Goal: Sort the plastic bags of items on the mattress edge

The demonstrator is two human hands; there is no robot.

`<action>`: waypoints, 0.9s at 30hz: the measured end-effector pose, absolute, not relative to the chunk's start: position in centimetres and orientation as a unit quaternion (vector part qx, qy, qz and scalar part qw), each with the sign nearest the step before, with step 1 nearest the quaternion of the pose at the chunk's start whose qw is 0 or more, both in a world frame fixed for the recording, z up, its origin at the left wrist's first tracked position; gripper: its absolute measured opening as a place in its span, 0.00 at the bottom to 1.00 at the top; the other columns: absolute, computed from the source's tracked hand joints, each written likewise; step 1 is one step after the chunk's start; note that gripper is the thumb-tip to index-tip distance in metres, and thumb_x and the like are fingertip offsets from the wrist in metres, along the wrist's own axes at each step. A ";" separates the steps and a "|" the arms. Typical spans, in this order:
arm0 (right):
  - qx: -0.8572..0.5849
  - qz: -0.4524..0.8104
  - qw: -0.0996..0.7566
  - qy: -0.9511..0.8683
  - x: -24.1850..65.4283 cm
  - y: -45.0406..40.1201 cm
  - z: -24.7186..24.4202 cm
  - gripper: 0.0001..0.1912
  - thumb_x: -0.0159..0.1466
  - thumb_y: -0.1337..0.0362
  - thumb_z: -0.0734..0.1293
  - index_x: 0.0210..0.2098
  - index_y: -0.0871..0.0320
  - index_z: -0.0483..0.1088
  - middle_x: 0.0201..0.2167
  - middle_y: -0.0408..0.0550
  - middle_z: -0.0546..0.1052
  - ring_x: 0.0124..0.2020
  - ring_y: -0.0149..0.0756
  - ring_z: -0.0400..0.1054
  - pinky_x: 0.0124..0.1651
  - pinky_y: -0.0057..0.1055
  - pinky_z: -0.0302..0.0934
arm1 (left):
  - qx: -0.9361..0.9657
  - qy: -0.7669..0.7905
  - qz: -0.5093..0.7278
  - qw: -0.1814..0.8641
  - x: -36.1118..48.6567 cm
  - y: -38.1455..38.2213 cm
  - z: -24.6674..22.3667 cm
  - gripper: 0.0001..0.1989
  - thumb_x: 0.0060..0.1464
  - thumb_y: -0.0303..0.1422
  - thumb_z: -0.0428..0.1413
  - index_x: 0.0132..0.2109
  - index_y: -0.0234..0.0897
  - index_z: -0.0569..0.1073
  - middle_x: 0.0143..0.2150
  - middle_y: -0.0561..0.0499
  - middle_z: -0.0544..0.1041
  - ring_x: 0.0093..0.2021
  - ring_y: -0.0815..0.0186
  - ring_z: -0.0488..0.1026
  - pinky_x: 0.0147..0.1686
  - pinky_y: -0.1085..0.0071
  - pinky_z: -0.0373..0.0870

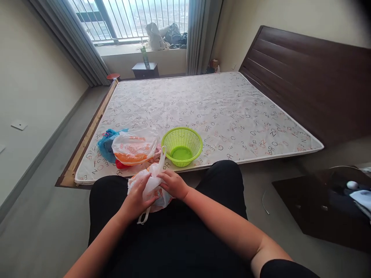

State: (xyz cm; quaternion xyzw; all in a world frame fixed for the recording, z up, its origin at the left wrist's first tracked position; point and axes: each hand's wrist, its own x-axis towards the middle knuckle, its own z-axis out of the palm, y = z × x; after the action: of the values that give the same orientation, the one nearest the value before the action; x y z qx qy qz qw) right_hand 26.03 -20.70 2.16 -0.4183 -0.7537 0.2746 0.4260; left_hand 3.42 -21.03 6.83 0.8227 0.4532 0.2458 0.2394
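A white plastic bag with orange print (pixel 158 193) rests on my lap, its top gathered into a knot. My left hand (pixel 136 199) grips the bag's left side and my right hand (pixel 173 183) pinches the gathered plastic near the knot. Just beyond, on the near edge of the mattress (pixel 203 104), lies a second white and orange plastic bag (pixel 133 146), full and closed, with a blue bag (pixel 106 143) behind it. A lime green plastic basket (pixel 182 146) stands empty to the right of those bags.
The mattress lies low on a wooden frame with a dark headboard (pixel 307 77) on the right. A dark cabinet (pixel 324 208) stands at my right. A small nightstand (pixel 145 70) and clutter sit under the window. Grey floor runs along the left.
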 end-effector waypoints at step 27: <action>-0.500 0.255 0.481 -0.673 30.1 -20.7 2.4 0.17 0.71 0.46 0.60 0.38 0.51 0.69 0.40 0.54 0.78 0.44 0.47 0.73 0.53 0.46 0.68 | 0.820 0.484 0.218 0.214 6.8 -16.9 4.4 0.15 0.67 0.38 0.50 0.50 0.43 0.79 0.53 0.40 0.82 0.58 0.48 0.78 0.61 0.48 0.73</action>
State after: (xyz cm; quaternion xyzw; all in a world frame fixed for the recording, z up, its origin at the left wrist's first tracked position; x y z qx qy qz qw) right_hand 30.15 -20.75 2.35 -0.5004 -0.6731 0.2552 0.4810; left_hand 6.75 -16.94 4.44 0.8199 0.4840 0.2184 0.2142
